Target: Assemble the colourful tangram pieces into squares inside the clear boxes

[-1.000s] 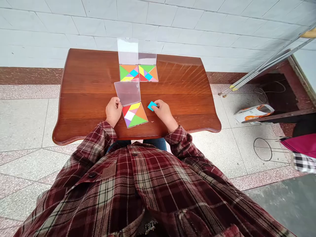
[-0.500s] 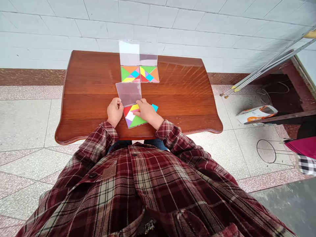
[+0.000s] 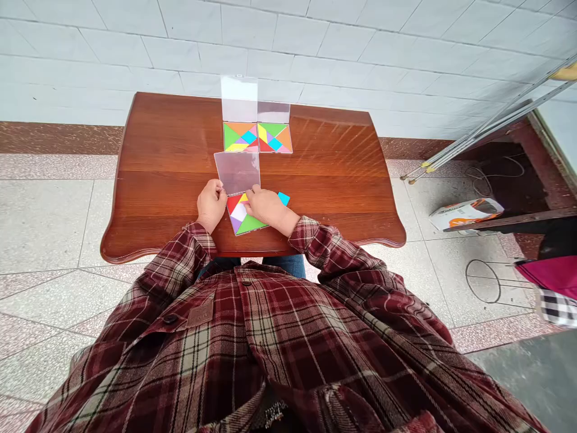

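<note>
Can judge the work in the front case (image 3: 252, 230) as well advanced, but not finished. Can see inside, lying flat, a red piece (image 3: 232, 203), a yellow piece (image 3: 244, 198), a purple piece (image 3: 235, 224) and a green piece (image 3: 250, 224), with a white patch (image 3: 238, 211) bare among them, seemingly for want of one piece. Can find a blue square (image 3: 283, 198) on the table (image 3: 333, 174), just to the right of this case, flat and not held; should probably count it as the part left over. Can describe the right hand (image 3: 268, 205) as laid over the case, palm down, thumb and forefinger parted, with no piece visible between them; cannot tell about pressing on anything beneath, nor see the covered portion. Can describe the left hand (image 3: 211, 201) as nearly closed, fingers curled, at the lower left corner of the clear lid (image 3: 237, 173); cannot tell surely between pinching the edge and only resting there. Can take as complete, farther back, the left rear case (image 3: 240, 102) and the right rear case (image 3: 274, 112), both showing colours without any noticeable gap. Must note all three lids as open.
</note>
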`<move>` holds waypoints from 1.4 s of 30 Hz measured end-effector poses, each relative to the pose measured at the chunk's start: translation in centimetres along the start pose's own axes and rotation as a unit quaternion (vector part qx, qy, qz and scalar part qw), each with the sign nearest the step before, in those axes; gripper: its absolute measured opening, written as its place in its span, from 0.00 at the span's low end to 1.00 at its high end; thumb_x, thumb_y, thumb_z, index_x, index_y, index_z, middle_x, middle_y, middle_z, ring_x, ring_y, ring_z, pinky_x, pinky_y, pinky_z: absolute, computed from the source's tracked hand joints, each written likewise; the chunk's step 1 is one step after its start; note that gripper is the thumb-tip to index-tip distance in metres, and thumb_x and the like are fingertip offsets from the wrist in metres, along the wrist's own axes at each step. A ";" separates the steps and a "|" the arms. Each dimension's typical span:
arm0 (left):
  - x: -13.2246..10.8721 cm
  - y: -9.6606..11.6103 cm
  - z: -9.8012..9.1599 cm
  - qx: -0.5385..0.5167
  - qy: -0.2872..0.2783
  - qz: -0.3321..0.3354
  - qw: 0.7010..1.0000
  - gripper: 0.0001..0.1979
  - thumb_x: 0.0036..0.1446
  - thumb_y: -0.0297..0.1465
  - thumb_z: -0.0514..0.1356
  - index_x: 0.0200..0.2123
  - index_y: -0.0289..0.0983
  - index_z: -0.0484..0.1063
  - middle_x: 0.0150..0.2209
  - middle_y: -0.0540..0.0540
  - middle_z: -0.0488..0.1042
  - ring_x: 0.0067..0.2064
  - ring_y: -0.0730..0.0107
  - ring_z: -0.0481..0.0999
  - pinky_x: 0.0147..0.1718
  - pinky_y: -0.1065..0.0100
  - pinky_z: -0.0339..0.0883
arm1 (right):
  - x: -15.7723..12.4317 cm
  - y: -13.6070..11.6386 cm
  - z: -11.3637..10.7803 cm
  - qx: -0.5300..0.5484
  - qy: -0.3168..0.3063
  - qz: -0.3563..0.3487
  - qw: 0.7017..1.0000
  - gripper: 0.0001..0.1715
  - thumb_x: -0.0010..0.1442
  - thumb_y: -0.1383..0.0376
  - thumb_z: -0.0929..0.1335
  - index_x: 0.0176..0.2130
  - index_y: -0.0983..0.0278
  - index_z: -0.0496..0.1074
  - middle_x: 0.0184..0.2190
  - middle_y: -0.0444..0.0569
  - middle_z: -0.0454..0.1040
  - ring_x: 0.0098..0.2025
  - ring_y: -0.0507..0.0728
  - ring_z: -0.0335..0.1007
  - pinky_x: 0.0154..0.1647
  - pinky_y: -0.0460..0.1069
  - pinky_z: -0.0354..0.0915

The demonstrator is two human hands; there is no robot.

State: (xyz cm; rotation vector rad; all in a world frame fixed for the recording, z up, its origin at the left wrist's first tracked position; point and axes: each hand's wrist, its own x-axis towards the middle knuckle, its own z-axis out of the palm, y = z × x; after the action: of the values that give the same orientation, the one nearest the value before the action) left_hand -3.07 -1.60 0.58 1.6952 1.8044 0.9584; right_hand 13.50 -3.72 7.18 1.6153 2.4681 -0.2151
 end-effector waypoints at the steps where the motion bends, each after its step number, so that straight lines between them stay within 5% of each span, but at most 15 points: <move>1: 0.0 0.0 0.0 0.002 0.001 0.000 1.000 0.08 0.54 0.28 0.54 0.39 0.41 0.66 0.34 0.50 0.74 0.33 0.70 0.71 0.37 0.66 0.62 | 0.0 0.0 0.0 -0.005 0.000 -0.003 1.000 0.23 0.68 0.60 0.58 0.52 0.72 0.68 0.49 0.64 0.69 0.47 0.65 0.73 0.41 0.53 0.67; 13: 0.0 -0.1 -0.1 0.001 -0.001 0.003 1.000 0.08 0.54 0.29 0.53 0.39 0.40 0.66 0.34 0.49 0.74 0.33 0.69 0.71 0.37 0.66 0.62 | 1.1 1.7 -0.4 -0.016 -0.020 -0.053 0.998 0.19 0.66 0.75 0.55 0.52 0.70 0.65 0.45 0.60 0.73 0.45 0.61 0.73 0.41 0.52 0.64; 21: 0.1 -0.1 -0.1 -0.003 -0.002 0.003 1.000 0.08 0.55 0.28 0.54 0.39 0.40 0.66 0.33 0.50 0.74 0.34 0.69 0.71 0.37 0.66 0.62 | 1.1 1.4 0.2 0.029 0.011 -0.043 0.999 0.23 0.65 0.57 0.65 0.52 0.70 0.67 0.50 0.59 0.69 0.51 0.62 0.69 0.45 0.52 0.64; 29: 0.1 0.0 -0.1 0.001 -0.001 0.003 1.000 0.07 0.54 0.28 0.54 0.38 0.41 0.65 0.34 0.49 0.74 0.34 0.68 0.71 0.38 0.65 0.62 | 1.7 1.3 0.4 -0.025 0.000 -0.058 0.998 0.17 0.67 0.69 0.58 0.51 0.71 0.69 0.47 0.62 0.70 0.47 0.62 0.71 0.44 0.52 0.64; 42: 0.3 -0.5 0.1 0.002 0.003 0.006 1.000 0.07 0.54 0.29 0.54 0.38 0.41 0.65 0.33 0.50 0.73 0.33 0.69 0.71 0.38 0.65 0.62 | 1.9 2.1 0.7 -0.057 0.011 -0.127 0.990 0.20 0.68 0.68 0.55 0.49 0.73 0.69 0.46 0.64 0.70 0.46 0.63 0.69 0.43 0.54 0.61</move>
State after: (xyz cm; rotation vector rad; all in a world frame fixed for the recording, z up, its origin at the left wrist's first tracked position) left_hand -3.33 -1.33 0.20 1.7100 1.8033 0.9661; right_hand 14.73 -1.37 6.00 1.2632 2.6473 -0.0888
